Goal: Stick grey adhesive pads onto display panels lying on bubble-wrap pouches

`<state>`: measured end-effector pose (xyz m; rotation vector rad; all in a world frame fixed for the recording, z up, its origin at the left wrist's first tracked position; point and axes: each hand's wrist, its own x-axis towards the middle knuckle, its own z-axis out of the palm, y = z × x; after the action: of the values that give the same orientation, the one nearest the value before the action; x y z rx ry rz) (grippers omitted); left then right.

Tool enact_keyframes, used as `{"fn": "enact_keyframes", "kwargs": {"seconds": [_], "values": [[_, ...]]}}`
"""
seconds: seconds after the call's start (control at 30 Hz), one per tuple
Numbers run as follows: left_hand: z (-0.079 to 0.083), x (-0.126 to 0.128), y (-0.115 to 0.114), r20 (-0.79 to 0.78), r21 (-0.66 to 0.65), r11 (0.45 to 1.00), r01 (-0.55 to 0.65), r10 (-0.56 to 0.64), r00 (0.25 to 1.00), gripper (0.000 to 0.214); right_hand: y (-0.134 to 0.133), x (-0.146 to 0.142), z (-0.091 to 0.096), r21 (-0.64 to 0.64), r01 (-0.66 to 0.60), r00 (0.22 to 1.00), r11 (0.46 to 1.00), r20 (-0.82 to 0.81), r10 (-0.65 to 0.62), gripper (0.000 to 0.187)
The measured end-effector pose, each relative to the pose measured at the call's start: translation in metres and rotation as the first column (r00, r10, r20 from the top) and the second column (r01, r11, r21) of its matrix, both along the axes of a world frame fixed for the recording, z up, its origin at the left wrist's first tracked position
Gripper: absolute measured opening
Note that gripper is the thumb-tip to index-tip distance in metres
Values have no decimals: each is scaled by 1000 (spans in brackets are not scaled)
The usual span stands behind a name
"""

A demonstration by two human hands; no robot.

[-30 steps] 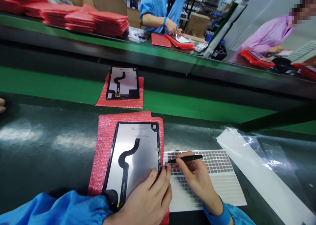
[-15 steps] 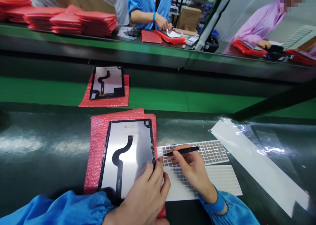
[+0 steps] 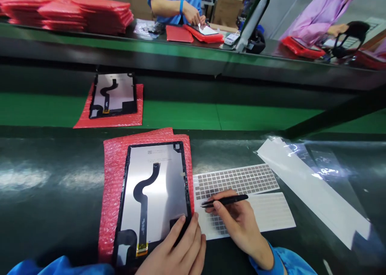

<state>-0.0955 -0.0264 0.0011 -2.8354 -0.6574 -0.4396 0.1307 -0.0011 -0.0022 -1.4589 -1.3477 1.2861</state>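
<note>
A tablet screen panel (image 3: pixel 165 186), silver-backed with a curved black flex cable (image 3: pixel 144 210), lies on red bubble-wrap bags (image 3: pixel 110 194). My left hand (image 3: pixel 177 249) rests over its lower right corner with the fingers stretched out. In my right hand (image 3: pixel 238 218) are black tweezers (image 3: pixel 230 200), their tips pointing left above the white sticker sheets. The upper sticker sheet (image 3: pixel 241 180) carries rows of small grey squares. Partly under my right hand lies a second sticker sheet (image 3: pixel 274 212) with pale strips and some squares.
Another screen panel (image 3: pixel 117 94) lies on a red bag (image 3: pixel 139 106) on the green belt ahead. Long white paper strips (image 3: pixel 313 190) and clear film lie at the right. On the far bench are stacked red bags (image 3: pixel 102 15); a person in blue (image 3: pixel 189 13) and one in pink work there.
My left hand has slid down the panel's right side to the lower corner. The tweezers in my right hand have moved down from the upper sticker sheet. The view has shifted slightly.
</note>
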Motion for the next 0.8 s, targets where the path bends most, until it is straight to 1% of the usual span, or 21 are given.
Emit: {"fn": "enact_keyframes", "kwargs": {"seconds": [0.07, 0.2, 0.37, 0.6, 0.7, 0.8], "values": [[-1, 1, 1, -8, -6, 1000, 0, 0, 1000, 33, 0, 2, 0, 39, -4, 1000, 999, 1, 4, 10], [-3, 6, 0, -2, -8, 1000, -13, 13, 1000, 35, -5, 2, 4, 84, -40, 997, 996, 68, 34, 7], [-7, 8, 0, 38, -14, 1000, -7, 8, 999, 26, -11, 0, 3, 89, -58, 993, 994, 111, 48, 9], [-4, 8, 4, 41, -4, 1000, 5, -5, 999, 30, -11, 3, 1, 140, -92, 984, 986, 162, 69, 15], [-3, 8, 4, 33, -7, 1000, 8, -8, 999, 28, -9, 3, 2, 135, -99, 983, 986, 170, 75, 15], [-4, 7, 4, 30, 1, 1000, 12, -12, 999, 26, -9, 2, 3, 82, -93, 987, 992, 141, 80, 10]]}}
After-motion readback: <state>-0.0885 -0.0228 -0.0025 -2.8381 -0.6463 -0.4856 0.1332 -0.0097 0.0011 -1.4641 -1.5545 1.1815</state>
